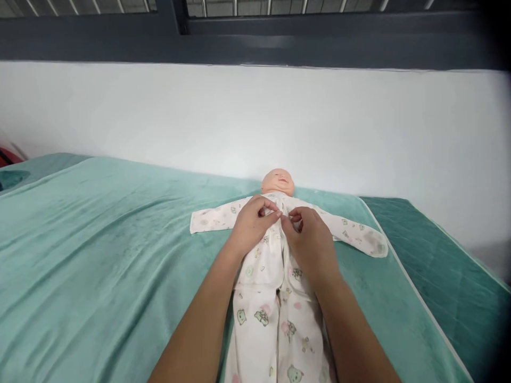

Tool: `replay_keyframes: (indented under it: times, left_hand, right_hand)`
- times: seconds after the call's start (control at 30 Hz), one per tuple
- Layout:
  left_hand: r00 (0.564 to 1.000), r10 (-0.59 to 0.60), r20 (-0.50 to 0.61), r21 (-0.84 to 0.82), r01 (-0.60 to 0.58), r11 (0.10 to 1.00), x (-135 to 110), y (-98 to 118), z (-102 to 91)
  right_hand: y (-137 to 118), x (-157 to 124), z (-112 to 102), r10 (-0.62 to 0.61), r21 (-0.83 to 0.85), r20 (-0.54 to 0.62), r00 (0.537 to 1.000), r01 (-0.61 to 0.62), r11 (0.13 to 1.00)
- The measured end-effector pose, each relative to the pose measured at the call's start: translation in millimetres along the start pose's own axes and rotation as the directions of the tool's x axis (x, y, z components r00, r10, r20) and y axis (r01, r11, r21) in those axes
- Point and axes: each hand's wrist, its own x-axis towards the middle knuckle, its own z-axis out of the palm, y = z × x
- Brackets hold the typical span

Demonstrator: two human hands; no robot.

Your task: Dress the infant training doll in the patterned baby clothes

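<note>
A baby doll (278, 182) lies on its back on a teal blanket (99, 250), arms spread out. It wears a white printed romper (275, 314) with small animal figures. My left hand (251, 223) pinches the left edge of the romper's front opening at the doll's chest. My right hand (309, 239) pinches the right edge of the same opening just beside it. Both hands have their fingers closed on the cloth, and the fingertips almost meet at the chest.
A white wall (255, 117) rises right behind the doll's head, with a dark window frame (255, 42) above. A darker green mat (439, 266) shows under the blanket at the right. Something red (8, 155) peeks in at the far left edge.
</note>
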Motion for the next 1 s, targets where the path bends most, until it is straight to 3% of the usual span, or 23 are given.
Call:
replay_keyframes:
  times: [0.17, 0.43, 0.57, 0.73, 1.0]
  left_hand:
    - [0.999, -0.033, -0.008, -0.031, 0.032, 0.999, -0.9, -1.2, 0.9]
    - [0.999, 0.023, -0.024, 0.011, -0.022, 1.000, -3.7, -0.2, 4.8]
    - [1.000, 0.009, -0.013, 0.021, -0.009, 1.000, -4.7, 4.4, 4.8]
    - [0.998, -0.056, 0.006, -0.005, 0.056, 0.998, -3.9, 11.5, 8.2]
    - [0.997, -0.076, -0.006, -0.019, 0.076, 0.997, -3.0, 10.4, 10.6]
  right_hand:
    - [-5.3, 11.3, -3.9, 0.086, -0.029, 0.086, 0.993, -0.084, 0.996]
    - [2.3, 25.1, -26.3, 0.266, 0.287, 0.244, 0.933, -0.331, 0.899]
    - [-6.1, 23.0, -24.8, 0.258, 0.376, 0.249, 0.934, -0.339, 0.863]
    - [-11.2, 18.8, -18.0, 0.251, 0.429, 0.174, 0.952, -0.302, 0.851]
    - [-0.5, 15.5, -15.3, 0.225, 0.567, 0.234, 0.946, -0.320, 0.759]
